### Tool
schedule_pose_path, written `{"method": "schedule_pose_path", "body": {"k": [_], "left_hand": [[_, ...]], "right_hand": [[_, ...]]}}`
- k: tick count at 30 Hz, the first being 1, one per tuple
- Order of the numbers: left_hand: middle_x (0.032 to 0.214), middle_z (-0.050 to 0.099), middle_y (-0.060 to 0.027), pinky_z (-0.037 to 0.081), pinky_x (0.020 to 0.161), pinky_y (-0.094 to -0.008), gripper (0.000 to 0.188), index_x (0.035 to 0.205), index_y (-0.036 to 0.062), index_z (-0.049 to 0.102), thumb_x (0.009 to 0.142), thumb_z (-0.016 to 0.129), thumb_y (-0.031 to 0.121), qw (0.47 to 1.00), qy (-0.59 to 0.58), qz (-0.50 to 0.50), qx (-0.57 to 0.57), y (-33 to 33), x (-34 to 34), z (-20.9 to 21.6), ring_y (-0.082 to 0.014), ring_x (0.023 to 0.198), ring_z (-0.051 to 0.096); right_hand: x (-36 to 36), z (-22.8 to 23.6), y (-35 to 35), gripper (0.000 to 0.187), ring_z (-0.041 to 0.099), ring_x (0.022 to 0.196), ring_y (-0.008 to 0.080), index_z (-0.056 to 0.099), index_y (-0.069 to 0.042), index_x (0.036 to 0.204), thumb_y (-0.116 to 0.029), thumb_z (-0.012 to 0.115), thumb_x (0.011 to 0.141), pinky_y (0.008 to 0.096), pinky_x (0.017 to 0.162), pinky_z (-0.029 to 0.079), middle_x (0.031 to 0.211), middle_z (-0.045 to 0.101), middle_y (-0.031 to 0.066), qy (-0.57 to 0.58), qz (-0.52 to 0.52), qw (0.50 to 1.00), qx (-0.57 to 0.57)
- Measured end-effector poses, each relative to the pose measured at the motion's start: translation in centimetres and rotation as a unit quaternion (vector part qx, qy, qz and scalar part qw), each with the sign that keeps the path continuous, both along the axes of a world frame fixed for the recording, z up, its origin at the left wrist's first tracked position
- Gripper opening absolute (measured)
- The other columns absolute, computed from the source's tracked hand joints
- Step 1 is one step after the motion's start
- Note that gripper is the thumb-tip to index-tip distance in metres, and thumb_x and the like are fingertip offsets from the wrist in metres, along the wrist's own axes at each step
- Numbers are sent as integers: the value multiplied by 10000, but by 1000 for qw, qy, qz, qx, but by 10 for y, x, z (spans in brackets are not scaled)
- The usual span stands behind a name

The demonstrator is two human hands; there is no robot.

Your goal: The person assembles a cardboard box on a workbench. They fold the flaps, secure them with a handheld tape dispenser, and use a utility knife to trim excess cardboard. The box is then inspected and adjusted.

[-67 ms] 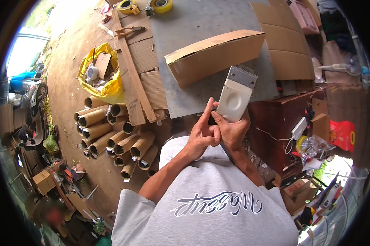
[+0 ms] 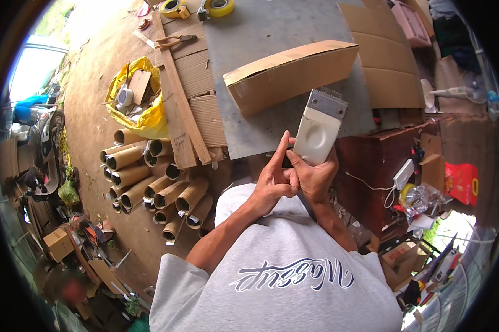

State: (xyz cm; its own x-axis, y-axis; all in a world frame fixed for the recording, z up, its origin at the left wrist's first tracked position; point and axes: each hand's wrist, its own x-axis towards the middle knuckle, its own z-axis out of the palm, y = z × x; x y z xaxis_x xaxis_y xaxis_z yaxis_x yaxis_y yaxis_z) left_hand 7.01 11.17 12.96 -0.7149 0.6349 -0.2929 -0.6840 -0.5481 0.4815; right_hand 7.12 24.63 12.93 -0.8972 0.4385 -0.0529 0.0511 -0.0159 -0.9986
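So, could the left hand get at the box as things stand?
Probably yes: the left hand points toward the box, with grey tabletop between, and the white tool in the right hand sits right of that path.

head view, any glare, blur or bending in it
Head view: daylight washes out the upper left and a patch at lower right; head view: the right-hand cardboard sheet bows, likely fisheye bending, inside a black rim; head view: the toothed tool looks fairly sharp, a small lower-left patch blurred.
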Motion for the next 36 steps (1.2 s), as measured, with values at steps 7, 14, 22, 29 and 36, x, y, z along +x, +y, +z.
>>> {"method": "schedule_pose_path", "body": {"k": [7,14,22,29,36], "left_hand": [[1320,478,-63,458,605,-263,1159,1673,211,11,714,571,-119,1000,9,3,-20,-1,2,2,-96,700,524],[1010,564,-37,467,611,-258,1147,1674,218,13,731,578,-109,997,29,-8,-64,-3,4,2,-87,696,519],[1325,486,-48,489,646,-259,1146,1674,188,46,710,589,-110,997,57,1,-61,-5,9,-14,-95,790,535],[1567,317,-7,490,678,-254,1171,1672,180,59,682,609,-115,997,47,53,-34,-2,15,-8,-96,802,536],[1552,340,6,480,675,-249,1127,1672,185,51,727,601,-93,988,109,18,-106,-5,15,-6,-84,760,503]], "right_hand": [[7,-10,-3,457,702,929,157,647,18,1144,-22,890,759,330,846,573,1033,742,86,5,-8,1000,16],[10,-8,-5,437,701,916,163,659,18,1114,-24,894,748,330,827,575,1012,738,94,-22,8,999,40],[18,2,-11,447,698,884,148,650,20,1110,-27,897,740,312,788,582,996,737,95,-38,67,994,82],[12,10,-15,450,712,924,153,610,40,1148,38,853,770,315,815,595,1032,745,97,-7,-11,999,-30],[15,1,-10,458,709,922,150,615,45,1145,27,861,759,316,811,595,1038,741,108,-14,0,1000,21]]}}
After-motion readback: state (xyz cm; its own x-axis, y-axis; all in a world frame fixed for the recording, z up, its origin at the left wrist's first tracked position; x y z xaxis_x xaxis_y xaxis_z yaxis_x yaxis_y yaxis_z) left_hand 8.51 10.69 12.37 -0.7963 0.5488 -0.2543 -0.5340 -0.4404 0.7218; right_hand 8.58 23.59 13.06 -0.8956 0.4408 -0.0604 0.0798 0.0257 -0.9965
